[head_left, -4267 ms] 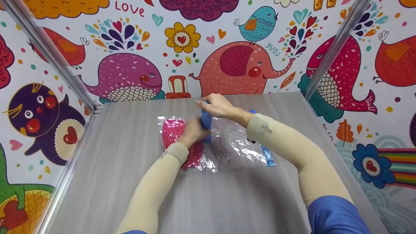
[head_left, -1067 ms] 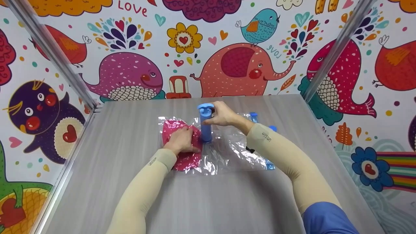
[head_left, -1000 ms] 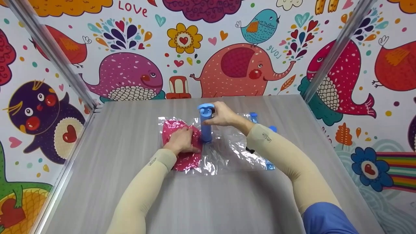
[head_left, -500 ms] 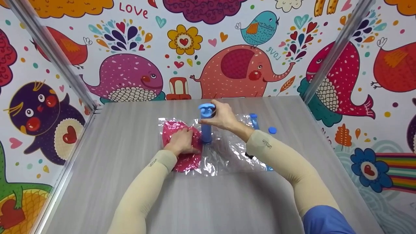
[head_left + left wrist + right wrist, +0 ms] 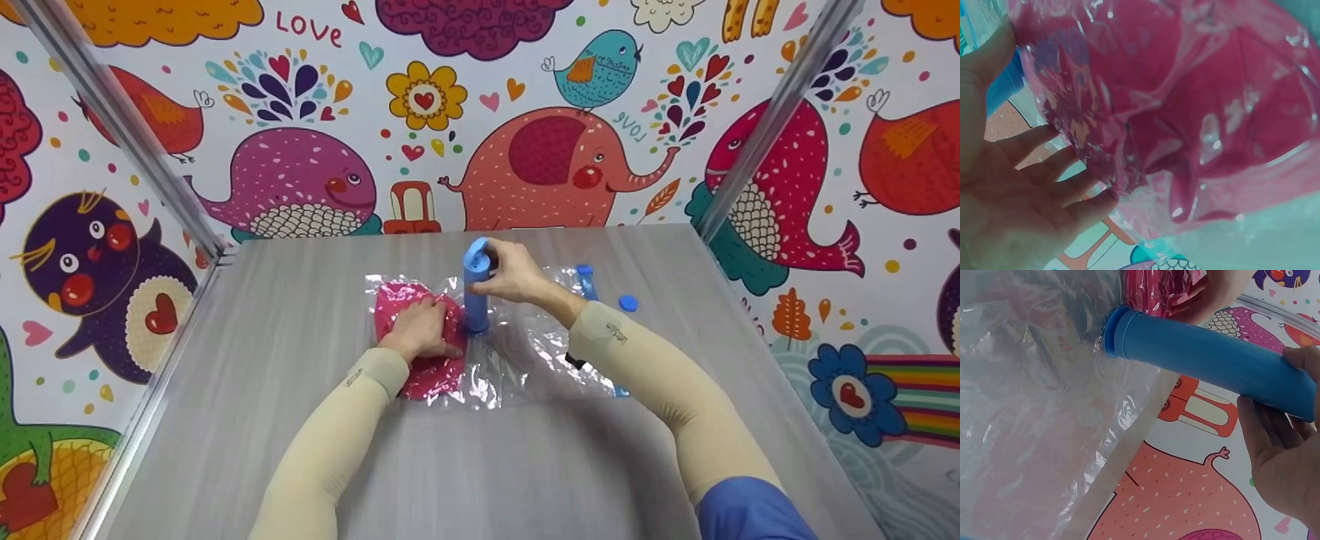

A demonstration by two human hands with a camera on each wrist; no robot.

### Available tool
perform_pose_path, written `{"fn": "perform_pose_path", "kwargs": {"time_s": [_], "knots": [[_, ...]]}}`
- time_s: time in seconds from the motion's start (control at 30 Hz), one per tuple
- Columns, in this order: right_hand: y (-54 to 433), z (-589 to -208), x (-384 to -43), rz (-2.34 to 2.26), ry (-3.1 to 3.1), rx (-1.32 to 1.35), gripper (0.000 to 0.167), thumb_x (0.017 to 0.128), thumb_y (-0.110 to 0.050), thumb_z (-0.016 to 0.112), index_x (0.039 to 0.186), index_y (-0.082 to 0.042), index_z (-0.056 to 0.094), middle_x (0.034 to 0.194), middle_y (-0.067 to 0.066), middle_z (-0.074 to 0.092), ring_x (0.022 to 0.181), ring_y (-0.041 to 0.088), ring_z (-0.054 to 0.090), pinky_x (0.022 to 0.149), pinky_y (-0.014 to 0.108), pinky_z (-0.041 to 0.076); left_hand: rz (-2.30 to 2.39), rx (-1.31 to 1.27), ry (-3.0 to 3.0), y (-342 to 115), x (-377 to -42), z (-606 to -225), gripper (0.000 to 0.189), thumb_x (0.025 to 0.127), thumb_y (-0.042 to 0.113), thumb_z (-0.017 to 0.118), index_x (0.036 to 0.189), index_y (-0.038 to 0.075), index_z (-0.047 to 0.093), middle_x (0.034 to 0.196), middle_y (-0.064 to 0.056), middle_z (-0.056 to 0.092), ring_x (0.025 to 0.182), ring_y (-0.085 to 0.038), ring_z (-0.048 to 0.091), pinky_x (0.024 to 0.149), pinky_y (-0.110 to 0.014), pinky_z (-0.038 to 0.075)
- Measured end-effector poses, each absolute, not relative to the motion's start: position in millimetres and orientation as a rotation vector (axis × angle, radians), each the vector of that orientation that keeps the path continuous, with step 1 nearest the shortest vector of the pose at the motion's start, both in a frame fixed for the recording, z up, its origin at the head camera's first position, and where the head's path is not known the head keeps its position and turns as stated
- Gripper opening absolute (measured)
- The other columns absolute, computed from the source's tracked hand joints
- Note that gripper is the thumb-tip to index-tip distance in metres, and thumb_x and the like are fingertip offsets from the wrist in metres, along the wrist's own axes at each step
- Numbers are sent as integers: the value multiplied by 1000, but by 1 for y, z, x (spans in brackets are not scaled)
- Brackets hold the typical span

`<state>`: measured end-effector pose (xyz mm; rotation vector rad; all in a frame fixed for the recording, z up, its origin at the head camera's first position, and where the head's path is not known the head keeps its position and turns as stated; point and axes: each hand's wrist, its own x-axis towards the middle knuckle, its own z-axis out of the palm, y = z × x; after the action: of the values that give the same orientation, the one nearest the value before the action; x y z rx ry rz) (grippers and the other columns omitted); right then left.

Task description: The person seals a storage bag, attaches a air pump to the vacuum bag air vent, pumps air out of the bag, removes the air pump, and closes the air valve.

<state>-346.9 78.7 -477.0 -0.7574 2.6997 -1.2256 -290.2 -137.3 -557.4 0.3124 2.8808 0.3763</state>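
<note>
A clear plastic bag (image 5: 529, 337) lies flat on the table with a pink folded item (image 5: 435, 380), likely cloth, in its left part. Upright on the bag stands a blue hand pump (image 5: 475, 304); in the right wrist view the pump (image 5: 1202, 357) meets the plastic at a round blue collar (image 5: 1114, 331). My right hand (image 5: 514, 271) grips the pump's upper end, just under its handle, between thumb and fingers. My left hand (image 5: 418, 330) rests on the pink item through the plastic. In the left wrist view, that hand's fingers (image 5: 1033, 140) are spread along the bundle.
A round blue cap (image 5: 628, 303) lies on the table right of the bag. Blue strip (image 5: 586, 279) runs along the bag's right edge, partly hidden by my right arm. A small black piece (image 5: 574, 362) shows beside that forearm. Patterned walls enclose the table (image 5: 480, 472).
Earlier, my left hand held the pump's barrel and my right hand its top; the left has since moved onto the pink item. In the last half second, the pump's handle has turned.
</note>
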Motion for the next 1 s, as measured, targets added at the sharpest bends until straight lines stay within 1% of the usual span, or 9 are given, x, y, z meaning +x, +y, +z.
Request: {"fn": "perform_pose_path", "kwargs": {"time_s": [0.1,0.2,0.33,0.43,0.57,0.67,0.73,0.87,1.0], "knots": [[79,-477,-348,-1218,2662,-757,50,84,-13,92,128,-3,70,130,21,80,124,39,80,109,52,66,377,308,2880,-136,-290,-557,100,82,51,99,156,-1,56,159,-28,59,147,-50,61,126,-64,51],[79,-477,-348,-1213,2637,-759,50,85,-11,90,130,-1,69,133,23,79,125,41,79,109,52,66,381,309,2878,-136,-290,-558,99,83,51,99,156,-1,56,158,-28,59,147,-49,61,127,-63,51],[80,-477,-346,-1226,2607,-743,66,86,-14,93,144,-4,65,144,22,75,134,43,75,114,54,64,410,314,2874,-137,-289,-558,97,83,50,99,155,0,57,157,-27,60,146,-48,62,127,-63,51],[79,-475,-343,-1230,2629,-719,79,84,-22,98,152,-11,60,149,19,72,139,42,71,117,56,62,424,310,2871,-137,-289,-556,97,83,49,99,155,1,58,157,-27,61,147,-48,61,128,-63,50],[76,-475,-339,-1235,2708,-675,90,81,-36,102,154,-14,54,144,17,72,137,39,72,115,56,62,412,297,2868,-138,-289,-555,97,83,49,99,156,1,58,158,-28,60,149,-48,60,129,-64,49],[72,-477,-337,-1241,2744,-628,95,80,-39,103,156,-11,51,141,17,72,132,37,73,113,53,64,408,288,2866,-138,-289,-555,98,83,50,99,157,2,57,159,-28,59,150,-49,59,130,-64,48],[70,-480,-336,-1241,2756,-603,93,81,-37,103,153,-9,52,138,18,74,130,37,75,112,52,65,407,289,2868,-138,-289,-555,99,83,49,99,158,2,56,159,-27,59,149,-49,59,129,-64,48],[68,-484,-334,-1243,2779,-590,79,83,-33,101,143,-6,57,135,20,76,130,38,76,113,50,65,399,306,2880,-137,-288,-555,97,82,49,99,155,1,58,156,-27,61,146,-47,62,126,-63,52],[68,-485,-335,-1283,2769,-583,71,85,-26,100,139,-4,60,136,21,76,133,38,76,115,50,64,377,318,2890,-137,-289,-555,93,82,50,99,151,1,61,153,-26,64,144,-46,64,123,-63,54]]}}
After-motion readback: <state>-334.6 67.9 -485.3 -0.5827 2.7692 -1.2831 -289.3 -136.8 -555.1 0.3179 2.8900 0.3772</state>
